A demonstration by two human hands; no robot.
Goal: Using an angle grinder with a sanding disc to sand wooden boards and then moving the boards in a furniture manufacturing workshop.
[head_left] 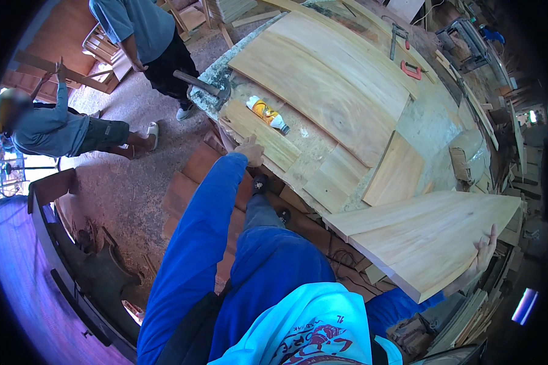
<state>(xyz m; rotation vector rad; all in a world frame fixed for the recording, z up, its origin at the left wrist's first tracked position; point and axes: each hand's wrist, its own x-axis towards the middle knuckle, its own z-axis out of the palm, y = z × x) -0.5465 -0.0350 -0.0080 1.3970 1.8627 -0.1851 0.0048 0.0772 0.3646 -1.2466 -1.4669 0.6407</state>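
My right hand (pixel 484 250) grips the right edge of a thick pale wooden panel (pixel 432 234), with the fingers showing past its edge. The panel is tilted, and its far left corner meets the near edge of the worktable (pixel 435 149). My left hand (pixel 249 150) is at the table's left edge, its fingers apart beside a small pale board (pixel 263 135), holding nothing. Just beyond that board lies a white bottle with a yellow-orange label (pixel 266 114). A hammer (pixel 204 87) rests on the table's far left corner.
A large wooden panel (pixel 329 85) covers much of the table, with smaller boards (pixel 391 173) nearer me. Clamps (pixel 410 70) lie at the far right beside a wrapped package (pixel 467 155). Two people (pixel 149 39) (pixel 61 125) stand on the left. Reddish-brown boards (pixel 186 194) lie beside my legs.
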